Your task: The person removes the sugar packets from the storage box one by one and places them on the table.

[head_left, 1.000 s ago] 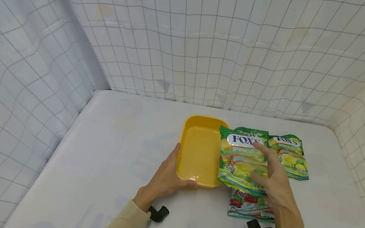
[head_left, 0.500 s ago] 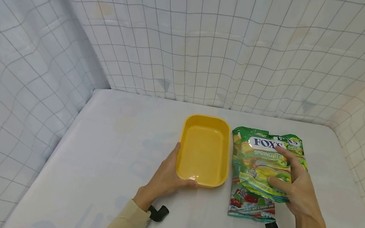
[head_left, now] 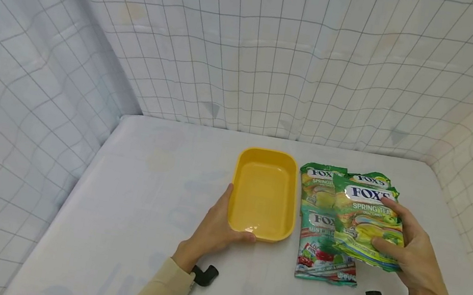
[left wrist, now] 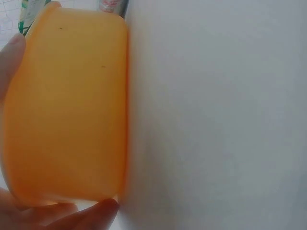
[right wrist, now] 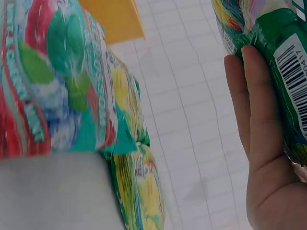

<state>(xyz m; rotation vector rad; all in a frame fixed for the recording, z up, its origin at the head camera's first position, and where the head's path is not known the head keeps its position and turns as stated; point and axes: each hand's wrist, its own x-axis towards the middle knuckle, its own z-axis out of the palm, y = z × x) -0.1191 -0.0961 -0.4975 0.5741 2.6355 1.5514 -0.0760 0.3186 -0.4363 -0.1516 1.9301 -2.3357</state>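
Observation:
My left hand [head_left: 216, 229] grips the near left corner of an empty yellow plastic tub [head_left: 263, 198], thumb along the near side and fingers on the left side. In the left wrist view the tub's outer wall [left wrist: 72, 105] fills the left part. My right hand [head_left: 418, 259] holds a green and yellow Fox's Spring Tea candy bag [head_left: 361, 221] between thumb and fingers; the right wrist view shows its barcoded back [right wrist: 292, 67]. This bag hangs over a red and teal mint candy bag [head_left: 317, 255] and partly hides it.
Two more Spring Tea bags lie behind: one bag [head_left: 318, 189] beside the tub, another bag [head_left: 371, 179] at the back right, mostly covered. Everything rests on a white table [head_left: 154, 196], with grid-patterned cloth walls [head_left: 272, 70] at the back and sides.
My right hand has moved the held Spring Tea bag right, from the tub's right edge to above the other bags. More of the mint bag shows. My left hand stays on the tub.

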